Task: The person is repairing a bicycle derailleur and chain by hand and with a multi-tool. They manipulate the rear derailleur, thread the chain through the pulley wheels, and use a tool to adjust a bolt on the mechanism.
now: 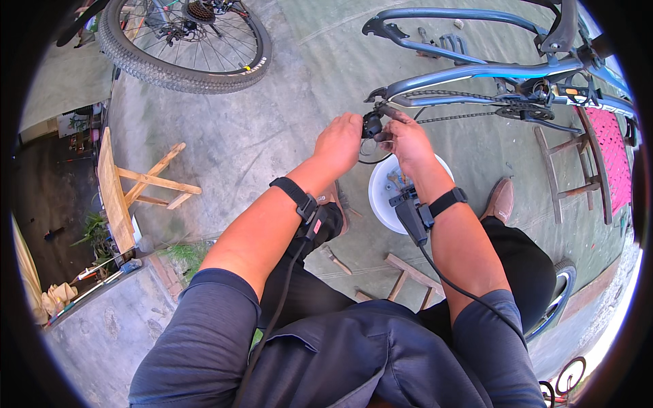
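Observation:
Both my hands meet at the rear end of a blue bicycle frame (pixel 476 71), around a black rear derailleur (pixel 371 125). My left hand (pixel 341 139) is closed on the derailleur's left side, fingers pressed together. On its other side, my right hand (pixel 408 141) has its fingers bent around the part, with dark grease on the fingertips. A thin black cable (pixel 371 162) loops below the derailleur. From the frame's rear, a chain (pixel 459 117) runs right to the crankset (pixel 537 92). My fingers partly cover the derailleur, so its fastening is hidden.
A white basin (pixel 378 204) holding small parts stands below my right forearm. Upper left is a bicycle wheel (pixel 183 84). A wooden stand (pixel 112 190) sits at left, a pink-topped stool (pixel 609 156) at right. A low wooden stool (pixel 411 272) is between my legs; a pedal (pixel 452 46) lies beyond the frame.

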Tool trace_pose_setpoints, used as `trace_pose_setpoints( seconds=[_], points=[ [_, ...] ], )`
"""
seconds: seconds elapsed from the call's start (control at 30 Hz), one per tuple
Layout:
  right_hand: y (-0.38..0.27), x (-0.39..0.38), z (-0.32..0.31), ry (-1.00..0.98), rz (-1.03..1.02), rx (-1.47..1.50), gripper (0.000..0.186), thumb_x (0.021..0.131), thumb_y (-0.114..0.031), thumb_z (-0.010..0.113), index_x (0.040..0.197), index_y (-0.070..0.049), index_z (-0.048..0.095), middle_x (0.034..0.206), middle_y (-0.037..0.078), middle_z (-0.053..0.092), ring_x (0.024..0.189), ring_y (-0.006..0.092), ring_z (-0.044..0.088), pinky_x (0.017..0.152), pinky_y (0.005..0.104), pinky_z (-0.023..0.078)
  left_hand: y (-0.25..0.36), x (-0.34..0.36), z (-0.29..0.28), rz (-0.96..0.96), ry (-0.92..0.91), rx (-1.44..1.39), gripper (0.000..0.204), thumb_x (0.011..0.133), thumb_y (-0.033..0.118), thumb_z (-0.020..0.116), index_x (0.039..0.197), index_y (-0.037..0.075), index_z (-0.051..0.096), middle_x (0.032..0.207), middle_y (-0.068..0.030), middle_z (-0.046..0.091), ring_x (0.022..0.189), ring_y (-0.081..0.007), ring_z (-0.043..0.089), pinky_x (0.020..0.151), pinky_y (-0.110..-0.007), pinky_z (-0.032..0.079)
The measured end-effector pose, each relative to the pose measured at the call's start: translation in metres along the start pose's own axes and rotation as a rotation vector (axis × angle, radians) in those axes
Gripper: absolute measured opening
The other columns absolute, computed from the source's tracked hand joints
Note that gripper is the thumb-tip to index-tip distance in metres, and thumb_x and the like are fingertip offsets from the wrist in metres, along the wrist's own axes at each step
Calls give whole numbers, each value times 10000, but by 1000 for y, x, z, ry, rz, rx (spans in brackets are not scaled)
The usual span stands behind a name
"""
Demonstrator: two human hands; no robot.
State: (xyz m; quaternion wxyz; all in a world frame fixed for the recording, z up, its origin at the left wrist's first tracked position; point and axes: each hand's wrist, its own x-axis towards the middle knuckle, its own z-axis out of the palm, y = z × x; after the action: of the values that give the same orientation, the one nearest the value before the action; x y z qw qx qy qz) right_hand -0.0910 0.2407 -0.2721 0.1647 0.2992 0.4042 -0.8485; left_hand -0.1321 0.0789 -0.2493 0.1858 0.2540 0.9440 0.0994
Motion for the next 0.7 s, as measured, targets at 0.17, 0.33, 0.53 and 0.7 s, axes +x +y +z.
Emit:
trace_pose_setpoints(
  seconds=[0.17, 0.33, 0.53, 0.7],
  points=[
    [13, 7, 8, 108, -300, -518, 420, 853, -76, 546, 1268, -16, 572, 1066, 76, 617, 765, 151, 620, 690, 290, 500, 2, 1, 5, -8, 21, -41, 267, 776, -34, 610, 1014, 6, 496, 1021, -186, 571, 1003, -384, 572, 821, -459, 490],
    [23, 4, 11, 224, -660, -939, 396, 836, -92, 576, 1209, 34, 616, 1236, 123, 539, 947, 244, 608, 819, 328, 500, 0, -2, 7, -26, 21, -71, 260, 786, -13, 631, 1000, 1, 485, 1034, -194, 572, 1025, -396, 569, 830, -462, 487],
    [14, -7, 18, 211, -562, -951, 384, 857, -119, 594, 1213, 19, 634, 1075, 113, 572, 900, 235, 608, 804, 326, 501, 2, -7, 12, -52, 31, -130, 272, 793, -4, 645, 1013, 2, 486, 1046, -206, 570, 1029, -408, 573, 830, -468, 487],
    [11, -5, 23, 41, -65, -58, 308, 899, -94, 563, 1202, -56, 602, 878, 16, 583, 684, 127, 578, 609, 279, 448, 0, -11, 13, -88, 39, -175, 330, 793, -7, 659, 1074, -3, 487, 1063, -217, 577, 1021, -416, 583, 826, -466, 488]
  ],
)
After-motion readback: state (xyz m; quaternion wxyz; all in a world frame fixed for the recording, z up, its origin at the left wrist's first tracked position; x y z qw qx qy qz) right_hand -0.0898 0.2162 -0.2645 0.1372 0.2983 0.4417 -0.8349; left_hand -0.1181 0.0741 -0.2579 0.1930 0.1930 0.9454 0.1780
